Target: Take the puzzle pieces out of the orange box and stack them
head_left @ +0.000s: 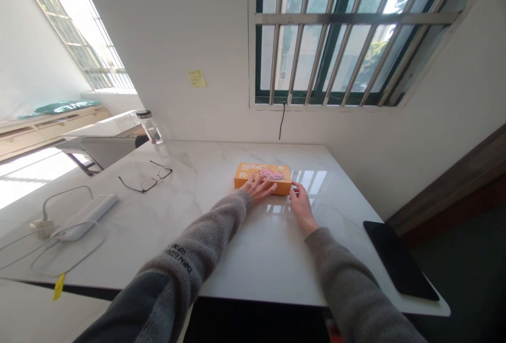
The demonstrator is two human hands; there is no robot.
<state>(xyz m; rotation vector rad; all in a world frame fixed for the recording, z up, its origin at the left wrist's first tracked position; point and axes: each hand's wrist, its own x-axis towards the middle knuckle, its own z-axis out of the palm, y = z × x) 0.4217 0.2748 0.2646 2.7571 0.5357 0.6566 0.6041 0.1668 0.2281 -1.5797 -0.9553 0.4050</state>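
Two hands on and beside an orange box

The orange box (272,170) lies on the pale, shiny surface (272,248), well in from its near edge, its top printed with white letters and a pink picture. The left hand (259,189) rests on the box, fingers spread apart over its top and front edge, not closed around it. The right hand (302,203) is at the box's right end, fingers curled; whether they grip the box, I cannot tell. To the left lie unfolded glasses (150,184), with a white power strip (85,218) and its cords nearer the person. A clear bottle (151,128) stands near the wall (221,32). A flat black slab (399,261) lies along the right edge.
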